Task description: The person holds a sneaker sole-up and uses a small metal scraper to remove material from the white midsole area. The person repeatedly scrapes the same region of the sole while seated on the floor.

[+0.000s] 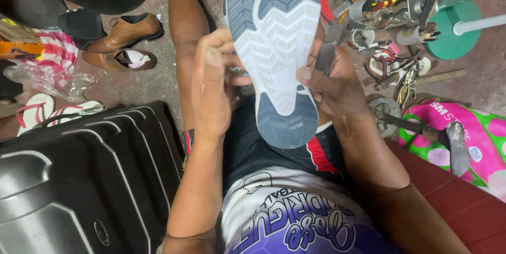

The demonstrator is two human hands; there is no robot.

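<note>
Fingers of both hands are clamped on the shoe (276,48), one hand on each side of it. I see the shoe sole-up, its long axis running straight away from me: the grey heel sits nearest, just over my lap, and the toe points off toward the top of the view.

Left hand (213,88) grips the left edge of the sole about midway along. Its fingers are curled together around the rim, with the thumb lying on the white tread near the waist of the shoe. Right hand (337,88) holds the right edge at about the same level, slightly nearer the heel. Its thumb presses on the sole's edge and the other fingers wrap behind, out of my sight. A flat dark tool seems pinched against the shoe there, but I cannot tell what it is. Both hands sit equally near the shoe; neither is free.

Left of the shoe and close to me lies a black ribbed suitcase (79,180). Beyond it, farther left of the shoe, are sandals (37,109) and a pair of brown dress shoes (124,43) on the floor. Right of the heel a hammer (448,138) rests on a pink and green bag (474,132). Farther on, right of the toe, a heap of hand tools (390,27) crowds beside a green round base (453,32).
</note>
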